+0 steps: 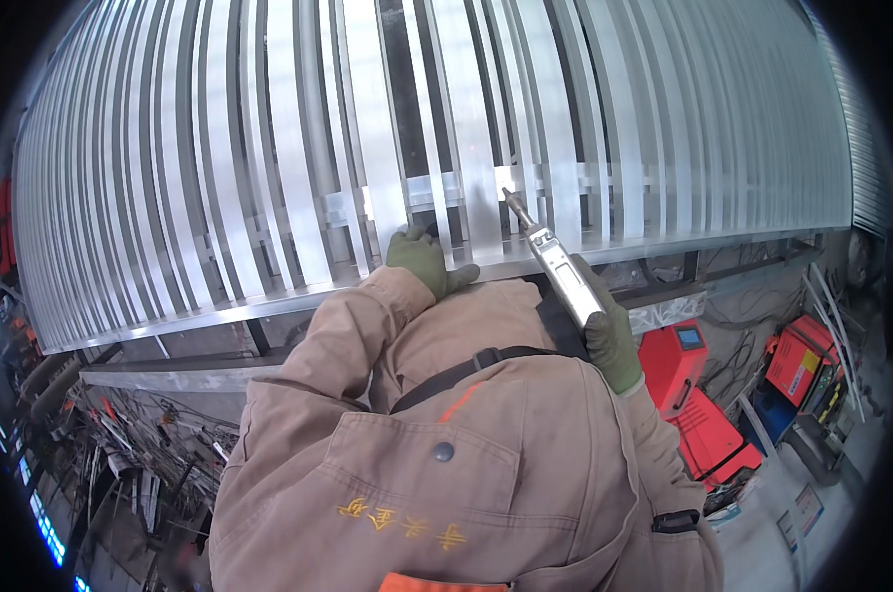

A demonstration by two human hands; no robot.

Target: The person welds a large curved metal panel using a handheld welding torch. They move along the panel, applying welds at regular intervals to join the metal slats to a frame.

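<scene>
Tool (566,281) points over the slats (373,118) from the right hand (614,343), fingers wrapped round it; the left hand (422,264) rests at their near ends, grip unclear. Best keep the tip steady, left hand clear.

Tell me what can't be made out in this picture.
All in the head view:
Lower end of the silver tool: covered by the gloved right hand.
Far ends of the metal slats: cut off by the top edge.
Screen on the red machine: too small to read.
Scrap pieces, lower left: too small, dim.
</scene>
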